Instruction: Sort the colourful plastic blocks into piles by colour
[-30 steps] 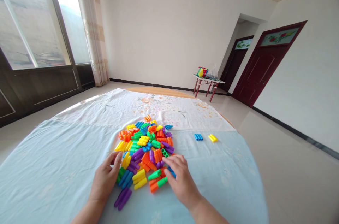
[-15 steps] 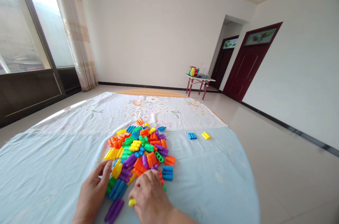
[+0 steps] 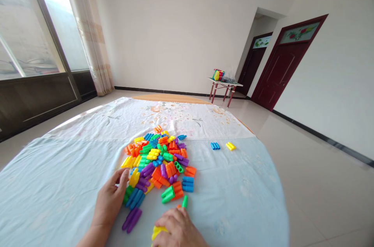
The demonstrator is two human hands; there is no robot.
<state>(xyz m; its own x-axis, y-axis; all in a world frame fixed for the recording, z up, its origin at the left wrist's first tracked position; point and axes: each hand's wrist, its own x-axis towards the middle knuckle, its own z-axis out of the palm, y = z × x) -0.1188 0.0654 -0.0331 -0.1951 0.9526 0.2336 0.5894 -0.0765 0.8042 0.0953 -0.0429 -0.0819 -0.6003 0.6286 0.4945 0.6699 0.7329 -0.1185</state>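
Observation:
Bullet-shaped plastic building blocks in several colours form a pile (image 3: 159, 155) on the cloth-covered table. My right hand (image 3: 179, 229) is at the near edge, its fingers wrapped over a yellow block (image 3: 159, 232) that it partly hides. Just beyond its knuckles a green block end (image 3: 185, 201) pokes out. My left hand (image 3: 112, 194) rests at the pile's left side, fingers loosely curled and thumb apart, beside another yellow block (image 3: 134, 178); nothing shows in its grasp. Between the hands lie a purple block (image 3: 132, 219) and a blue block (image 3: 136, 198).
On the right of the tablecloth (image 3: 233, 184), a blue block (image 3: 215, 146) and a yellow block (image 3: 230, 146) lie apart from the pile. A small table (image 3: 224, 82) with a colourful bag (image 3: 218, 74) stands against the far wall. Windows are at left, red doors (image 3: 280, 67) at right.
My right hand has drawn back toward me with the yellow block, uncovering a green block and an orange one. My left hand stays beside the pile. The view has shifted slightly.

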